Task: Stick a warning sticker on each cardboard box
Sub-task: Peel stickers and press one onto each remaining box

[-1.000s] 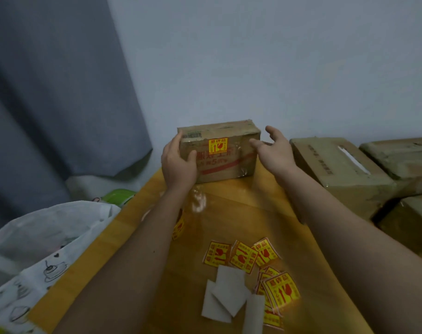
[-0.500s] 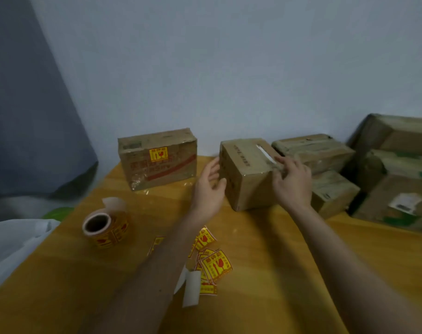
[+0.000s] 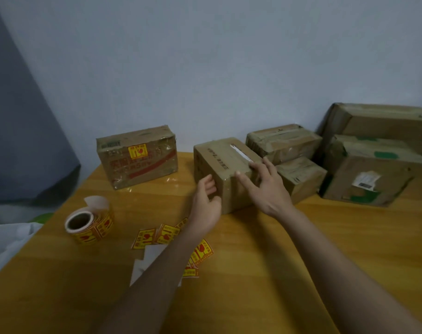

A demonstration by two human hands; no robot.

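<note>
Two hands on one box [image 3: 225,173], the unlabelled one at counter [image 3: 301,249] centre. Left hand [image 3: 206,203] against the box's near-left face, fingers [image 3: 208,185] loosely spread and touching the cardboard, thumb toward the near corner; not wrapped round it. Right hand [image 3: 265,186] laid on the box's top near edge, fingers [image 3: 244,180] straight and fanned, pressing flat, holding nothing.

Box long axis runs away from the person and slightly rightward, white tape strip along its top. Both hands bracket the near end, so the box lies directly ahead of the fingertips, between the palms.

Left of the box, well apart: a labelled box [image 3: 137,156] already carrying a yellow sticker [image 3: 138,151]. Right of the box: four more boxes, no stickers visible, the nearest [image 3: 300,178] just beside it.

Loose stickers [image 3: 154,236] lie near-left of the box, partly under the left forearm; sticker roll [image 3: 89,222] farther left still. Judgement: box is being positioned; next a sticker must be fetched, and the left hand is the nearer one to the stickers. The right could steady the box meanwhile.
</note>
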